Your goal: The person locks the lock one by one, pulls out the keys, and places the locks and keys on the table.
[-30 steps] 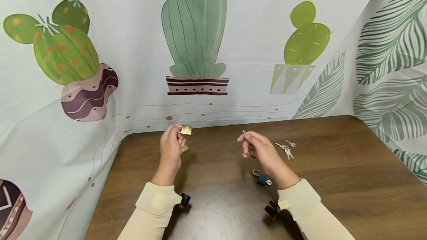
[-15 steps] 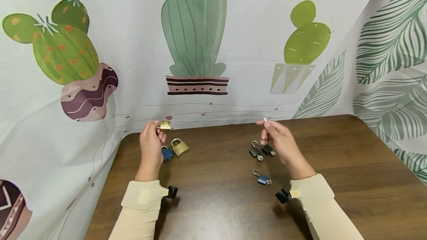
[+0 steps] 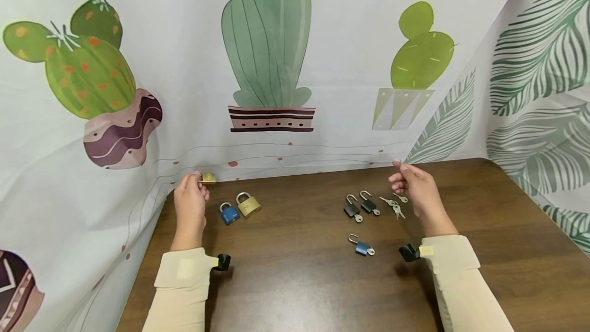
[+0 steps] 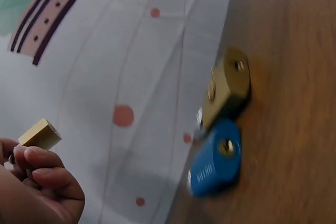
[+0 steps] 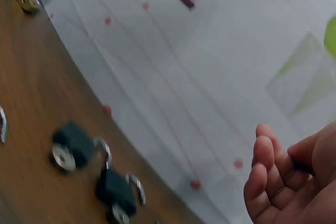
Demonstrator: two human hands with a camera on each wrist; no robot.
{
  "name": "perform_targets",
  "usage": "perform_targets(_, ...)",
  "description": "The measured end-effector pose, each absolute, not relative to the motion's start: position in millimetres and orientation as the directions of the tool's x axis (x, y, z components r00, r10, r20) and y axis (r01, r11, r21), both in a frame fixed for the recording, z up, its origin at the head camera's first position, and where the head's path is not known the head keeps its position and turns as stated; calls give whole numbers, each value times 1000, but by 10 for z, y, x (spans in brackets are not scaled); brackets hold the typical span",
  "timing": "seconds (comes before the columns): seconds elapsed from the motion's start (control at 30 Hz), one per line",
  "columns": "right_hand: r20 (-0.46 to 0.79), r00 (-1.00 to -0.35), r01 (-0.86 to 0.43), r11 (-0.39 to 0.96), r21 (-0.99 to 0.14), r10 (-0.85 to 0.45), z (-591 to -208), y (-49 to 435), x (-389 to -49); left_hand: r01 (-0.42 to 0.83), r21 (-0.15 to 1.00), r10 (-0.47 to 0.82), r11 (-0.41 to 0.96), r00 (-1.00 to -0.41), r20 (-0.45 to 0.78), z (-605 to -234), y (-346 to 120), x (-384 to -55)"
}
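Left hand has a little brass padlock pinched up over the far left of the tabletop, near a blue padlock and a bigger brass padlock. Right hand is bunched up above some loose keys; honestly can't tell if it's gripping anything.

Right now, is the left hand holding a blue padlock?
No, the head view shows the left hand holding a small brass padlock.
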State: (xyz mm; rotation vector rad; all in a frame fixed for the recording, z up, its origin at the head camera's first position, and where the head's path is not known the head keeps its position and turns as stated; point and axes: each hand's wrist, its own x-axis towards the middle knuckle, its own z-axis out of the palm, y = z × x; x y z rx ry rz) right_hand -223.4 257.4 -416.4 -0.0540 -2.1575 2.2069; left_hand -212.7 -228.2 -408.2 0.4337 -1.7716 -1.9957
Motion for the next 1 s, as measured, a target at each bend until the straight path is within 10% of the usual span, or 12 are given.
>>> perform_targets(1.0, -190, -958, 261, 378, -888, 217, -4708, 3114, -2364, -247, 945, -504, 212, -856, -110, -4526, -2637, -2191)
